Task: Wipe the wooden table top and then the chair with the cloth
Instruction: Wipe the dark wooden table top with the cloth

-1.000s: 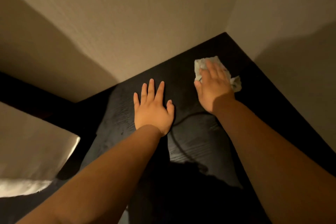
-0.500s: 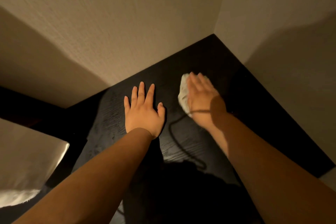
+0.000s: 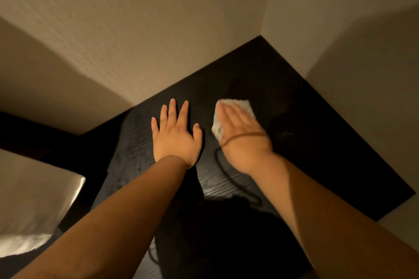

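**Table wipe mid-stroke, chair not started**

Far left: a pale object (image 3: 34, 199), partly out of shot. I can't tell what it is, and it's not part of the job.

Your left hand (image 3: 175, 137) lies flat on the table top (image 3: 317, 147), fingers straight and spread, holding nothing. My read: it's a brace, taking your weight as you lean toward the back corner.

Just right of it is the cloth (image 3: 243, 105), bunched on the dark wood. Your right hand (image 3: 243, 140) presses it down with straight, close-set fingers. It's a flat palm, not a grip, so it likely spreads pressure over the wad. The cloth shows past your fingertips and on the thumb side. The hand is motion-blurred, so finer finger detail is unreadable.

Further right, the table runs into the corner where the two walls (image 3: 136, 29) meet. No chair is in view.

Versus a second ago: the cloth was nearer the corner then and has come back toward your left hand. Half a second ago it showed only on the thumb side; now it also shows ahead of the fingers. The left hand hasn't shifted on the wood.
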Available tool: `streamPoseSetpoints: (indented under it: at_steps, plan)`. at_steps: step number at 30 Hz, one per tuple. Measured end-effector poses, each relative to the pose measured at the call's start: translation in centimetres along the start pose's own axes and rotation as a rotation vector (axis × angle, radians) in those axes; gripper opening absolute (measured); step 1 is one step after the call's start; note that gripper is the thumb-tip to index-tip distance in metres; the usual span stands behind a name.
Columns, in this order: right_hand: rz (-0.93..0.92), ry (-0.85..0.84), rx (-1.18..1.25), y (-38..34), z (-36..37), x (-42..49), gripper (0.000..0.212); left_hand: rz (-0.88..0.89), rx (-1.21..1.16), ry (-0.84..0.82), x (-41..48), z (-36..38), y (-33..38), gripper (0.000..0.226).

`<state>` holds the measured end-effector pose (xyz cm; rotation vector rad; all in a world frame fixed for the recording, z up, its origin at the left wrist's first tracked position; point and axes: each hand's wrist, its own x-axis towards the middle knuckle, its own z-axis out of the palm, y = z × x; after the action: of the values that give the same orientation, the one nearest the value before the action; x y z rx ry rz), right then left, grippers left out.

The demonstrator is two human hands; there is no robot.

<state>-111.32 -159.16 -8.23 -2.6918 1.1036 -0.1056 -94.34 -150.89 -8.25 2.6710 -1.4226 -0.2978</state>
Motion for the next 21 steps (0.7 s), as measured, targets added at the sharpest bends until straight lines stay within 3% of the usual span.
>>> streamPoseSetpoints:
  at_steps: [2, 4, 6, 8, 11, 15, 17, 21]
  plan:
    - [-0.165, -0.089, 0.020, -0.6, 0.4, -1.5, 0.071, -0.004, -0.001, -0.003, 0.0, 0.0, 0.0, 0.071]
    - [-0.181, -0.077, -0.001, 0.9, 0.3, -0.7, 0.066, -0.001, -0.003, 0.000, -0.1, -0.1, -0.1, 0.071]
    - [-0.053, 0.017, 0.003, 3.8, 0.1, 1.1, 0.059, 0.004, -0.008, 0.003, -0.1, -0.1, 0.0, 0.070]
    - [0.111, -0.026, -0.022, 6.2, -1.2, 2.5, 0.063, 0.002, 0.000, 0.008, -0.1, -0.1, 0.0, 0.070]
    - [0.193, -0.008, -0.014, 4.4, -0.9, 1.8, 0.067, -0.002, -0.001, -0.001, -0.2, -0.2, 0.1, 0.070]
    - [-0.115, -0.073, 0.036, -2.4, 0.1, -3.7, 0.068, -0.005, 0.003, -0.005, 0.0, -0.1, 0.1, 0.071]
    - [-0.190, -0.093, 0.044, -1.5, -0.7, -4.3, 0.067, -0.003, 0.004, 0.004, -0.1, -0.1, 0.0, 0.071]
    - [0.048, 0.078, 0.052, 6.1, -0.8, -3.0, 0.063, 0.003, 0.002, 0.010, -0.1, -0.1, 0.0, 0.070]
